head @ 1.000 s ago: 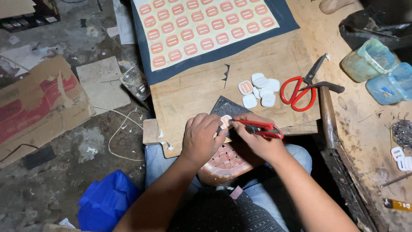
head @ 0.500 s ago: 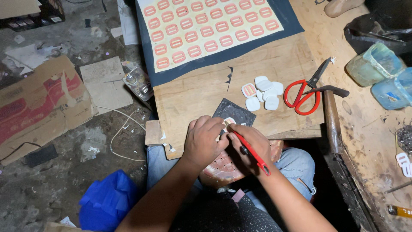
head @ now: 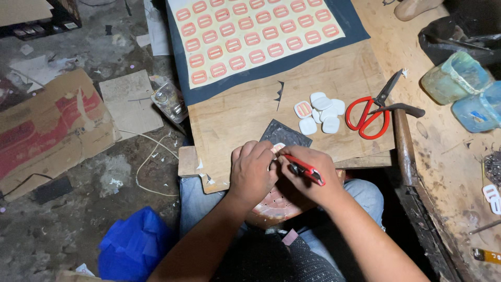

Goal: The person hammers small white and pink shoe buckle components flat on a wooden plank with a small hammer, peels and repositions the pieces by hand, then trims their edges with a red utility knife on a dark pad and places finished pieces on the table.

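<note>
Holding a small white piece [head: 278, 148] at the middle of the frame, the left hand [head: 254, 171] pinches it over the dark mat [head: 284, 134], while the right hand [head: 312, 175] grips a red-handled cutter [head: 305, 169] and puts its tip to the piece. Right of the mat, a little heap of finished pieces [head: 319, 112] lies on the wooden board [head: 235, 117], beside the red scissors [head: 373, 112]. At the top of the frame, the printed sheet [head: 250, 36] looks mostly uncut, so I judge much work is left.

Red-handled scissors [head: 371, 112]; white cut pieces [head: 319, 112]; blue bag [head: 134, 245].
</note>
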